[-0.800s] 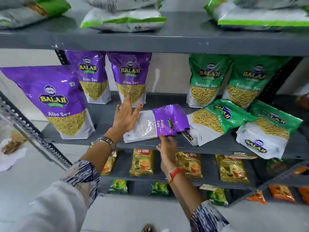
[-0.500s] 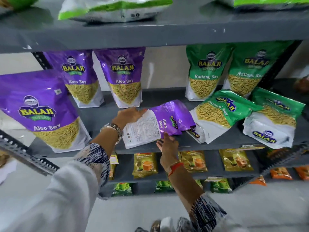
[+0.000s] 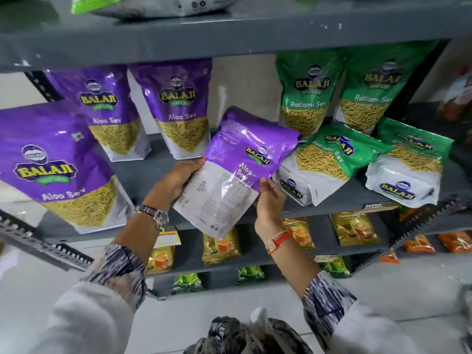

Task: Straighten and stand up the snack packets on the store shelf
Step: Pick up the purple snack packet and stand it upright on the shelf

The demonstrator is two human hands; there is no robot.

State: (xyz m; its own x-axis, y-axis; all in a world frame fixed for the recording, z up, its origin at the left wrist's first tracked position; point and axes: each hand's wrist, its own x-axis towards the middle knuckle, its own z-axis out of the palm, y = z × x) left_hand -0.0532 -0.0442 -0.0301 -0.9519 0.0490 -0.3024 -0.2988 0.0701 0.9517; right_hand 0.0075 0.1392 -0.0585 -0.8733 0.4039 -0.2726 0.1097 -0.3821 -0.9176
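Observation:
A purple Aloo Sev packet [image 3: 229,172] is lifted off the grey shelf [image 3: 153,175], tilted with its purple top up and to the right and its printed back facing me. My left hand [image 3: 176,180] grips its left edge; my right hand [image 3: 270,200] holds its right edge from below. Three purple Aloo Sev packets stand upright: one large at the front left [image 3: 56,164] and two at the back [image 3: 112,111] [image 3: 181,108]. Two green Ratlami Sev packets [image 3: 306,98] [image 3: 375,93] stand at the back right. Two more green packets [image 3: 324,162] [image 3: 408,167] lie tipped over at the front right.
The upper shelf board [image 3: 229,34] hangs close above the standing packets, with more packets lying on it. Lower shelves hold small tea packets [image 3: 222,246] and orange packets [image 3: 419,246]. A perforated metal rail [image 3: 43,246] juts out at the lower left.
The purple packet lay flat on the shelf under my hands. Both hands have since gripped it, lifted it off the shelf and turned its purple top upward.

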